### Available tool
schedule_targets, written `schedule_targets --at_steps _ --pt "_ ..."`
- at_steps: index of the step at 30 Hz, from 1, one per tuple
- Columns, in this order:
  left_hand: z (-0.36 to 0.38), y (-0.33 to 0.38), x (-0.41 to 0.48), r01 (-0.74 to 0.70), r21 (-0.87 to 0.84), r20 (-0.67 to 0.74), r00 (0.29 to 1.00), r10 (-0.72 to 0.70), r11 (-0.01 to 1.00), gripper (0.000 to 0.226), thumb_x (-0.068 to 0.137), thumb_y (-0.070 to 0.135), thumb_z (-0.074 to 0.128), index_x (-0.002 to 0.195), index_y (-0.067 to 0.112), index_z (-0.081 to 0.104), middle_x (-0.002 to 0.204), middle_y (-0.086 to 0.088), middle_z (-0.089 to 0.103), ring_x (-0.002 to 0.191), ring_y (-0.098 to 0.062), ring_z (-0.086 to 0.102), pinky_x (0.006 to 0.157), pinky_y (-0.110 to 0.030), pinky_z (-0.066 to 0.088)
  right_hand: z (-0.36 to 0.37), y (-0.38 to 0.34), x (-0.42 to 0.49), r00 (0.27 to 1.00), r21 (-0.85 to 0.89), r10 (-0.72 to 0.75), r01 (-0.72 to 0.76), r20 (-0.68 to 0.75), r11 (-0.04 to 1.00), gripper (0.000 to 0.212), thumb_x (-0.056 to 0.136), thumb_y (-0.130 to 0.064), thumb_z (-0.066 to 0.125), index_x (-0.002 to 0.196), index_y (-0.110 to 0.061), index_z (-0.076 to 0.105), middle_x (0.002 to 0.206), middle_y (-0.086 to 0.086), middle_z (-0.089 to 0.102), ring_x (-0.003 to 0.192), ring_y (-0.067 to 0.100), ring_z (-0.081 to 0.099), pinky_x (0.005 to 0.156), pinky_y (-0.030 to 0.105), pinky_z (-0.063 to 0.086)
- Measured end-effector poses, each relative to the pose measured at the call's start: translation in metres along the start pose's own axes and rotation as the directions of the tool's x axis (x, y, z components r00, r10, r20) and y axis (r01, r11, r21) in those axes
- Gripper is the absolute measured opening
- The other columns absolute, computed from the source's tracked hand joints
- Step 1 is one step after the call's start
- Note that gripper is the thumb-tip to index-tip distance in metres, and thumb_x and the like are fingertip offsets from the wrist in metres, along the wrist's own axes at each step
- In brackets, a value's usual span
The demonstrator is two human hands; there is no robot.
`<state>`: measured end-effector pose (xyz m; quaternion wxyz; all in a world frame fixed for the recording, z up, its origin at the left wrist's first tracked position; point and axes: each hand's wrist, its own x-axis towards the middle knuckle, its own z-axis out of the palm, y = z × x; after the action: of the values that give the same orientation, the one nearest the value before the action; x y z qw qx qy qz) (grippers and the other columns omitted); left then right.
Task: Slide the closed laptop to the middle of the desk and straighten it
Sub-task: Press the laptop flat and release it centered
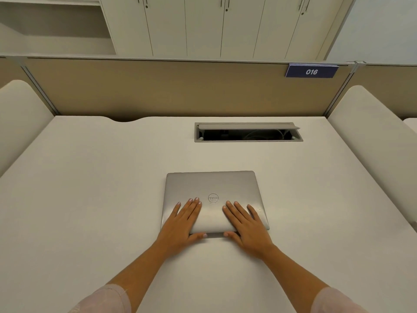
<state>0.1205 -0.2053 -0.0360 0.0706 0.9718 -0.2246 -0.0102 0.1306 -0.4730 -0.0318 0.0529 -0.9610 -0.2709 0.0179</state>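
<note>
From the head view, I had both hands flat on the laptop (214, 199). My left hand (182, 224) lay on the near left part of the lid, fingers spread a little and pointing away from me, thumb hooked over the near edge. My right hand (246, 224) mirrored it on the near right part, thumb likewise at the near edge. Neither hand gripped anything; both were open, palms pressing down.

The laptop was closed, logo up between my fingertips, and it sat on the desk (90, 199) just ahead of my wrists. I judged the slide mostly done: the lid lay roughly midway between the left and right desk edges. Its far edge ran close to parallel with the desk's back edge, perhaps a touch turned, though the wide lens made that hard to tell. What seemed left was a small squaring nudge, then lifting off.

The desk was pale, smooth and bare around my arms. Well beyond my fingertips a cable hatch (248, 132) stood open, wires dimly visible inside. Past it rose a tan partition (158, 86) carrying a blue tag (311, 71) reading 016, ahead and to my right. White cabinets (203, 26) stood behind that.
</note>
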Motion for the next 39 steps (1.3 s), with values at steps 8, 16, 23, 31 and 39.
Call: schedule_targets --at_steps 8,16,23,31,39 --pt "0.000 -0.006 0.008 -0.007 0.023 0.064 0.998 0.006 1.000 0.094 0.089 0.077 0.022 0.152 0.008 0.024 0.158 -0.008 0.026 0.146 -0.024 0.022 0.114 -0.042 0.010 -0.002 0.004 0.007 1.000 0.008 0.007 -0.007 0.025 1.000 0.068 0.097 -0.062 0.023 0.152 -0.022 0.026 0.159 -0.003 0.026 0.145 0.018 0.027 0.114 0.042 0.014" --pt "-0.006 -0.008 0.011 -0.006 0.041 0.127 0.992 0.001 0.999 0.096 0.088 0.079 0.023 0.153 0.009 0.024 0.159 -0.008 0.025 0.146 -0.025 0.022 0.114 -0.042 0.009 -0.002 0.002 0.008 0.999 0.036 0.024 -0.025 0.042 0.999 0.069 0.096 -0.063 0.023 0.152 -0.023 0.025 0.159 -0.003 0.025 0.146 0.018 0.025 0.114 0.043 0.013" --pt "-0.014 -0.019 0.017 -0.036 0.070 0.179 0.984 0.023 0.997 0.095 0.087 0.080 0.019 0.154 0.012 0.018 0.159 -0.008 0.023 0.145 -0.027 0.022 0.115 -0.043 0.009 0.000 -0.002 0.012 0.998 0.108 0.042 -0.046 0.037 0.993 0.072 0.094 -0.066 0.022 0.154 -0.029 0.009 0.161 -0.010 0.004 0.149 0.013 0.005 0.118 0.040 -0.003" --pt "-0.007 -0.004 0.006 0.113 0.036 0.081 0.990 -0.116 0.993 0.083 0.092 0.072 0.010 0.154 0.020 -0.005 0.152 -0.007 0.040 0.137 -0.027 0.042 0.103 -0.053 0.040 -0.001 -0.004 0.011 0.999 0.094 0.044 -0.045 0.013 0.995 0.074 0.091 -0.067 0.013 0.154 -0.029 0.005 0.161 -0.010 0.002 0.149 0.012 -0.001 0.117 0.037 -0.009" --pt "0.018 0.053 -0.045 0.115 -0.011 0.002 0.993 -0.115 0.993 0.067 0.101 0.052 0.024 0.153 0.010 0.021 0.161 -0.005 0.018 0.148 -0.020 0.012 0.116 -0.047 0.010 0.018 -0.027 -0.023 0.997 0.110 0.061 -0.056 -0.049 0.992 0.066 0.099 -0.056 0.023 0.155 -0.025 0.006 0.162 -0.010 0.001 0.150 0.013 -0.003 0.119 0.041 -0.001"
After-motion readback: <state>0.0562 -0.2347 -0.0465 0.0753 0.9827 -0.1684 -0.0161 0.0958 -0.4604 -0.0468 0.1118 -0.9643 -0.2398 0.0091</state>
